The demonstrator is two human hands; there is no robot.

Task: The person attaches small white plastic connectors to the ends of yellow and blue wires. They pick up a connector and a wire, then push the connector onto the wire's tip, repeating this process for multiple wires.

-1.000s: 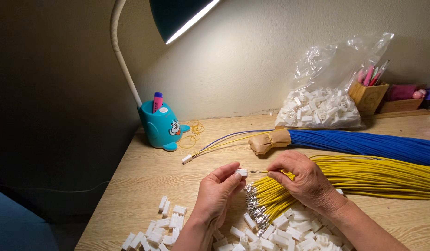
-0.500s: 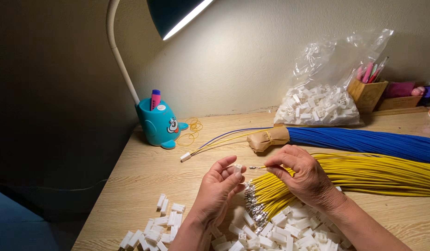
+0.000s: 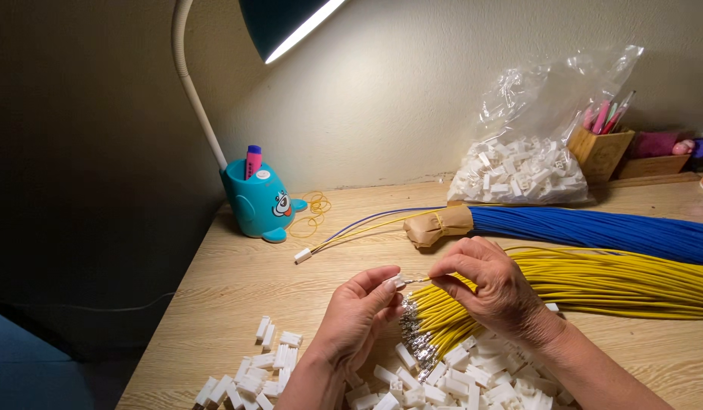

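Note:
My left hand (image 3: 357, 315) pinches a small white plastic connector housing (image 3: 398, 282) between thumb and fingertips. My right hand (image 3: 494, 285) holds a thin yellow wire (image 3: 417, 280) by its end, and the metal tip meets the connector. Under both hands lies a bundle of yellow wires (image 3: 617, 281) with metal terminals (image 3: 413, 326) fanned out at the near end. Several loose white connectors (image 3: 450, 380) are piled on the wooden desk (image 3: 230, 288) below my wrists.
A bundle of blue wires (image 3: 594, 228) bound with brown paper lies behind. A finished wire pair with a white connector (image 3: 303, 256) lies to the left. A clear bag of white connectors (image 3: 518, 171), a teal pen holder (image 3: 256, 199), rubber bands (image 3: 315, 205) and a lamp (image 3: 283, 23) stand at the back.
My hands have come together slightly, and the wire tip has been brought up to the connector in my left hand. The view has shifted a little.

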